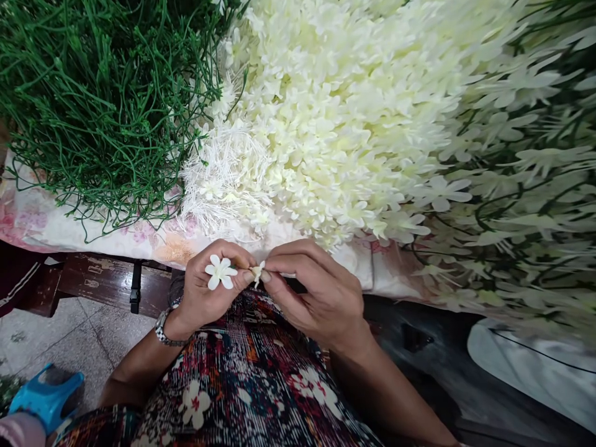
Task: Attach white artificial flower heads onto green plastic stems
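In the head view my left hand [209, 295], with a watch on its wrist, is closed in a pinch. A white artificial flower [220, 272] with its petals spread shows at its curled fingers; the stem is hidden in the hand. My right hand [319, 292] is closed too, pinching a small white flower piece [257, 271] between thumb and forefinger. The fingertips of both hands meet around this small piece. Just beyond them, on the table, lie a bundle of thin white strands [226, 180] and a large heap of loose cream-white petal flowers [326, 124].
A pile of green plastic stems [107, 105] covers the table's left side. Finished-looking white flowers on green stems [512, 186] crowd the right. A floral cloth [153, 239] covers the table. A blue plastic object [44, 397] stands on the tiled floor at lower left.
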Demonstrator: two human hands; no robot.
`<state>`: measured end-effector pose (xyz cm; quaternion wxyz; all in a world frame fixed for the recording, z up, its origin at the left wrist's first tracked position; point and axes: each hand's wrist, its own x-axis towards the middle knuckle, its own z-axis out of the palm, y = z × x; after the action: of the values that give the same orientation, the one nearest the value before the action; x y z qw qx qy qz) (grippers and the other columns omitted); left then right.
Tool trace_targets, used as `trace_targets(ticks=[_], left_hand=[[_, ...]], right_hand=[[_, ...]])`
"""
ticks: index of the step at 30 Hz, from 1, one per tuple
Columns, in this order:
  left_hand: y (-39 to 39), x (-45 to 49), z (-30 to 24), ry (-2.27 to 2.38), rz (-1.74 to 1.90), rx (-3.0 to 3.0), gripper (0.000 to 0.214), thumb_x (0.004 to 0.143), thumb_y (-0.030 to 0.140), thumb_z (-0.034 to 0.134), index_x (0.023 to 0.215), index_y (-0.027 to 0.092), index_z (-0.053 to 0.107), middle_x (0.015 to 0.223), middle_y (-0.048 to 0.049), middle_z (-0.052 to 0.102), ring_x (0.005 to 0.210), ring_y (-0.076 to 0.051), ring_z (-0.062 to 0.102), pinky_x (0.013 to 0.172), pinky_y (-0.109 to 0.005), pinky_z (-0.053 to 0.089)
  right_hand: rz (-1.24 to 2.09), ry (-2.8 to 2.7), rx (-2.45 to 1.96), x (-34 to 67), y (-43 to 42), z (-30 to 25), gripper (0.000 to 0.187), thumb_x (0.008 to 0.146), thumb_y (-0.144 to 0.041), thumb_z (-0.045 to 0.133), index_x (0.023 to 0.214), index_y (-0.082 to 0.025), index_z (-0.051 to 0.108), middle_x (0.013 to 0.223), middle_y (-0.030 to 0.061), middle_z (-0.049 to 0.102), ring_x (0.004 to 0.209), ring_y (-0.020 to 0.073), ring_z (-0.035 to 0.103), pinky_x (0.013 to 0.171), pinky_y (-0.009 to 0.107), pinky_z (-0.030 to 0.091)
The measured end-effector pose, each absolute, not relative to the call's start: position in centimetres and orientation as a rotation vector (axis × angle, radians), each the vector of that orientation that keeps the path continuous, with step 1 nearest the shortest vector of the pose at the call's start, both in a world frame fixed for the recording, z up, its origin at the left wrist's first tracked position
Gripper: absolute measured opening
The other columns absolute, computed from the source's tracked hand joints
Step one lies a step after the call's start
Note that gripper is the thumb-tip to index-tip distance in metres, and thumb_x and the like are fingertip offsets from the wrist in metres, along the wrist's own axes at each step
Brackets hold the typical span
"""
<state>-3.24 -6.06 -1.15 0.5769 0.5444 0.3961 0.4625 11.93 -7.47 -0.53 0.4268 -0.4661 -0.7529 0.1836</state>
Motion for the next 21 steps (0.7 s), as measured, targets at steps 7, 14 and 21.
trace_targets(ticks=[7, 14, 21], left_hand=[[-5.7, -3.5, -1.4, 0.826, 1.056, 1.242, 0.015, 0.08, 0.021, 0.05, 0.082, 0.014, 0.063, 0.08, -0.0059, 0.057, 0.078, -0.013, 0.054, 0.065, -0.024, 0.045], [-5.6, -3.6, -1.2, 0.882, 1.03, 1.378, 0.019, 0.077, 0.012, 0.052, 0.09, 0.017, 0.065, 0.071, -0.0024, 0.058, 0.063, -0.009, 0.054, 0.056, -0.021, 0.044], [-5.7, -3.5, -0.6, 0.9, 1.066, 1.61, 0.018, 0.076, 0.008, 0.051, 0.085, 0.015, 0.066, 0.066, -0.0021, 0.059, 0.059, -0.008, 0.052, 0.054, -0.019, 0.041]], right_hand=[[0.474, -1.799, -1.188, 12.4, -7.6, -0.9, 0.018, 0.068, -0.007, 0.057, 0.082, -0.017, 0.054, 0.075, 0.0015, 0.056, 0.071, 0.0108, 0.054, 0.059, 0.024, 0.045], [0.539, -1.737, -1.14, 12.5, -7.8, -0.5, 0.02, 0.066, -0.002, 0.057, 0.081, -0.015, 0.055, 0.071, 0.0015, 0.057, 0.068, 0.0098, 0.054, 0.058, 0.022, 0.044], [0.614, -1.744, -1.075, 12.4, -7.7, 0.4, 0.02, 0.066, -0.001, 0.057, 0.082, -0.015, 0.055, 0.07, 0.0019, 0.058, 0.066, 0.0095, 0.054, 0.057, 0.022, 0.045]])
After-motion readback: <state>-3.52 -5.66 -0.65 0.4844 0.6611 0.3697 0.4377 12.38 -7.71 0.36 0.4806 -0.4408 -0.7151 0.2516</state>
